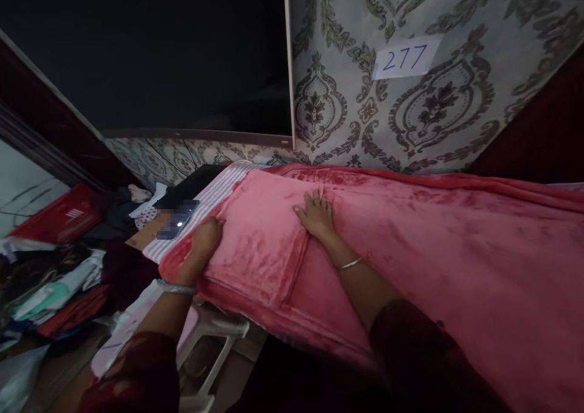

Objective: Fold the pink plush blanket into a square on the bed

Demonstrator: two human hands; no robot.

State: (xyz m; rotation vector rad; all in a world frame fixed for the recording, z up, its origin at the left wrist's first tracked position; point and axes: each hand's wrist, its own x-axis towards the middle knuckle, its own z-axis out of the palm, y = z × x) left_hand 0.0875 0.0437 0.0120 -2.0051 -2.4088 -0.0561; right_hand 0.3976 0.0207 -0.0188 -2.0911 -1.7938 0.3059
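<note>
A plush pink blanket (438, 242) lies spread over a long surface, with a section at its left end folded over (255, 224) on top of itself. At the left edge of that fold, my left hand (207, 241) has its fingers curled round the fabric; the fingertips are partly hidden. My right hand (316, 215) rests flat with fingers spread at the folded section's right edge. Beneath the blanket's left end shows a striped cloth (210, 194) in white, pink and blue.
A large dark television screen (150, 54) stands behind on the left. Patterned wallpaper carries a paper marked 277 (406, 57). A phone (185, 218) lies left of the striped cloth. Below are a pale plastic stool (223, 325) and piled clothes (64, 291), with a red bag (61, 212) behind.
</note>
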